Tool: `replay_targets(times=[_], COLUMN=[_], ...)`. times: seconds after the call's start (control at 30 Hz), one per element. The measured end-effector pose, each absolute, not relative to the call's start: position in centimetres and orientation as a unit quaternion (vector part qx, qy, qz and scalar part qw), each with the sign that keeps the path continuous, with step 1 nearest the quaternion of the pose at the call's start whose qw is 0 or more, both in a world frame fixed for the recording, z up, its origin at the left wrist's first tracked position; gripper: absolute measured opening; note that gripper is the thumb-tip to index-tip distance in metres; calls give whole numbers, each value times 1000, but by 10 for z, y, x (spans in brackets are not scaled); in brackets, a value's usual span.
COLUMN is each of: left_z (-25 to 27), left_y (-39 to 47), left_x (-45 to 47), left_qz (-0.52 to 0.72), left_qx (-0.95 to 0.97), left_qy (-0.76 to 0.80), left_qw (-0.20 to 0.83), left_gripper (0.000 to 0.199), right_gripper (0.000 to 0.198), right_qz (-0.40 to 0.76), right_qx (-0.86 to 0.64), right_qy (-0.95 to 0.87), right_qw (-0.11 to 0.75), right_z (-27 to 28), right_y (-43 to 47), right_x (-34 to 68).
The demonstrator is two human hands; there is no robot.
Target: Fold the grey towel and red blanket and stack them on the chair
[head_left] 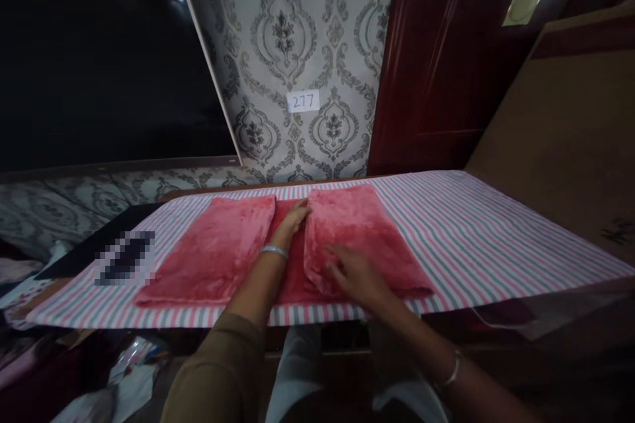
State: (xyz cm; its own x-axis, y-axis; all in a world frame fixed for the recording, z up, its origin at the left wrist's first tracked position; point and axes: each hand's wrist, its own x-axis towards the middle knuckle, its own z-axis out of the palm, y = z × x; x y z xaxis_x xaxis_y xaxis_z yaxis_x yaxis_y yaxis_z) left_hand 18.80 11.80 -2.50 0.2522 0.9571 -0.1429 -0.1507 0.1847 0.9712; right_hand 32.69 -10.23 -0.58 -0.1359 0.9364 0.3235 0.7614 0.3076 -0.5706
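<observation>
The striped cloth (476, 231) lies spread flat, and the red plush cloth (213, 248) rests on its middle stretch, both sides folded inward with a strip of the center layer showing between the two panels. Toward the far edge of the striped cloth, the person's left hand (297, 215) reaches over that strip, its fingers close together against the inner edge of the right panel; whether they pinch the fabric cannot be told. Nearer the front edge of the striped cloth, the right hand (354, 274) is over the right panel, slightly blurred, fingers loosely bent with the thumb apart; whether it touches the pile is unclear. A band circles each wrist. Beyond the striped cloth stands a patterned wall (282, 33) bearing a card (303, 100) marked 277. A dark screen (99, 59) is beyond its left part, and a cardboard box (565, 112) stands behind its right end.
</observation>
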Motion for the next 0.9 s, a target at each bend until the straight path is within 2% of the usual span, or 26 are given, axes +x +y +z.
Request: replay_targets(times=[0.1, 0.2, 0.33, 0.43, 0.57, 0.73, 0.9], left_z=[-24, -27, -37, -42, -42, -50, -57], left_y=[98, 72, 41, 30, 29, 26, 24], left_x=[175, 167, 168, 175, 178, 172, 167], left_qz=[397, 381, 397, 401, 411, 416, 443], left_qx=[476, 495, 558, 602, 634, 620, 569], left_qy=[448, 437, 386, 427, 465, 478, 448], left_qw=[644, 647, 619, 543, 461, 462, 529], left_gripper=[86, 96, 99, 100, 89, 84, 90], right_gripper=[41, 44, 55, 56, 56, 56, 54], right_qz=[55, -1, 79, 160, 169, 171, 138], right_qx=[-613, -672, -760, -769, -752, -768, -771], right_qy=[-683, -633, -537, -508, -516, -503, -515], right_qw=[394, 385, 357, 354, 373, 357, 350], right_z=[-11, -22, -45, -60, -67, -66, -74], right_y=[-97, -93, -92, -89, -85, -86, -87], right_x=[387, 444, 484, 486, 479, 476, 477])
